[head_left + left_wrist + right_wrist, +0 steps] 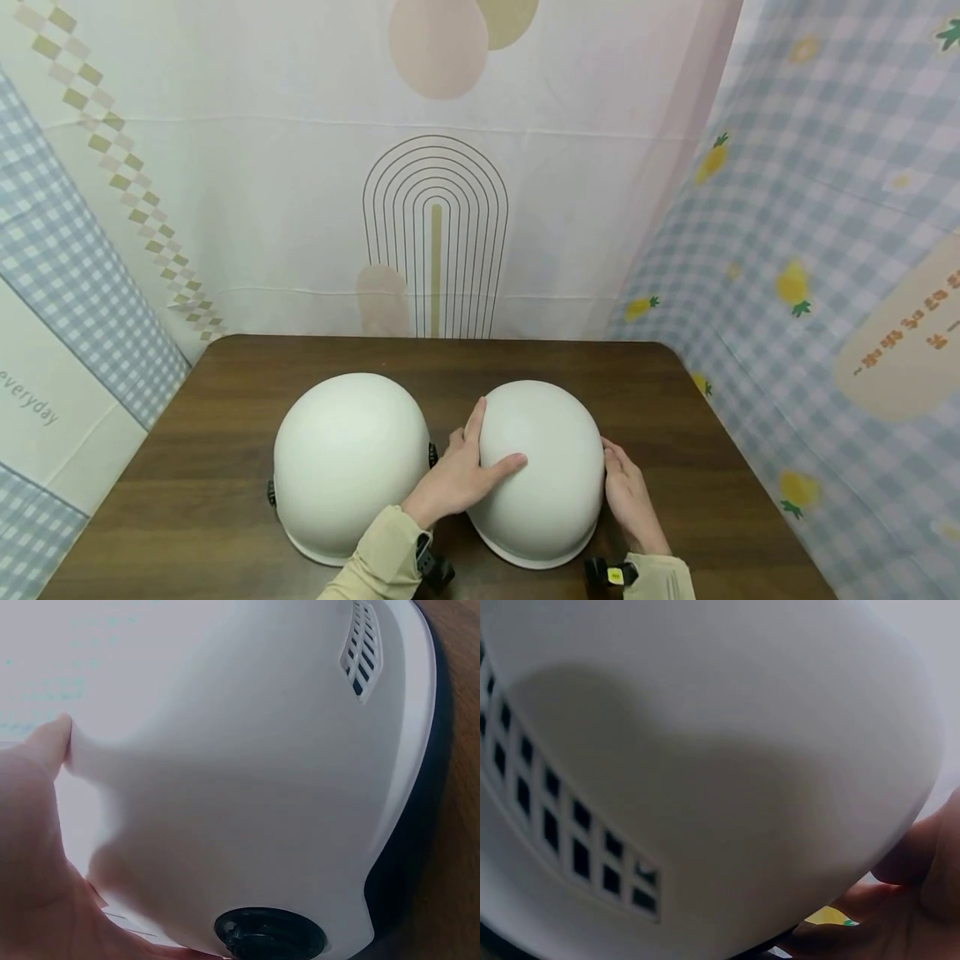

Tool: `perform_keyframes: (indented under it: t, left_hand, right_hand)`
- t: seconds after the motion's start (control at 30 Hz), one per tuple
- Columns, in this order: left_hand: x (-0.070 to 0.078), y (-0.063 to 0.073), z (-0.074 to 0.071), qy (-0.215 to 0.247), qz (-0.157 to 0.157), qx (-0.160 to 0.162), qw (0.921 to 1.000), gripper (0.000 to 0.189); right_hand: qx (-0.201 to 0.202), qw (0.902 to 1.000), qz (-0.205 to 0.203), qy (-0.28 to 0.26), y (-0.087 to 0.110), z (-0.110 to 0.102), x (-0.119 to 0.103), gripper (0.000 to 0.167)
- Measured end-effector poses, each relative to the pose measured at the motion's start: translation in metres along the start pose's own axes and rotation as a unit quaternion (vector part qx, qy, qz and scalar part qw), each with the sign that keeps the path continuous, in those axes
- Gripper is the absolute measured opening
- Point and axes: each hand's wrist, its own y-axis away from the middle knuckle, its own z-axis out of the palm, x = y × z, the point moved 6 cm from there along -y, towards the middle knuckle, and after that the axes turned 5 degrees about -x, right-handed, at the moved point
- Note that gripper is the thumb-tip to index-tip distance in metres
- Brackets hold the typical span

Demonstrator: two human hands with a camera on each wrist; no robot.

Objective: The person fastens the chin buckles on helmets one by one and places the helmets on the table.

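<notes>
Two white helmets stand side by side on the table, domes up. Both my hands touch the right helmet (551, 433). My left hand (457, 471) lies on its left side, fingers extended along the shell and thumb spread over the dome. My right hand (630, 496) rests against its right side, with the fingertips partly hidden by the shell. In the left wrist view the helmet shows a slotted vent (364, 656) and a round black fitting (270, 934). Another vent (574, 832) appears in the right wrist view. The left helmet (345, 462) stands just beside my left hand.
A dark brown wooden table (187, 500) bears both helmets. Behind it hangs a pale patterned cloth (300, 208). A blue checked cloth (750, 400) with pineapple prints hangs at the right, and another checked cloth (67, 208) at the left.
</notes>
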Motion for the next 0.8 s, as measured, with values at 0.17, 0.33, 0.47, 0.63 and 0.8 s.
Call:
perform_keyframes:
  t: [0.17,0.33,0.47,0.63,0.8]
  left_hand:
    - [0.001,0.000,0.001,0.000,-0.006,-0.002,1.0000,0.107]
    - [0.007,0.008,-0.003,-0.028,-0.011,-0.007,0.9995,0.110]
    - [0.024,0.023,-0.027,-0.061,0.038,0.012,0.9974,0.097]
    - [0.045,0.054,-0.084,-0.078,0.141,0.087,0.9831,0.071]
    - [0.038,0.078,-0.136,-0.118,0.187,0.176,0.9591,0.056]
  right_hand:
    - [-0.002,1.0000,0.000,0.005,-0.001,-0.003,0.003,0.056]
    - [0.019,0.9965,-0.003,0.082,0.003,-0.016,0.004,0.056]
    - [0.042,0.9821,-0.020,0.182,0.007,-0.032,-0.006,0.062]
    - [0.091,0.9478,-0.086,0.293,0.012,-0.057,-0.023,0.063]
    - [0.140,0.9065,-0.146,0.370,0.017,-0.072,-0.039,0.060]
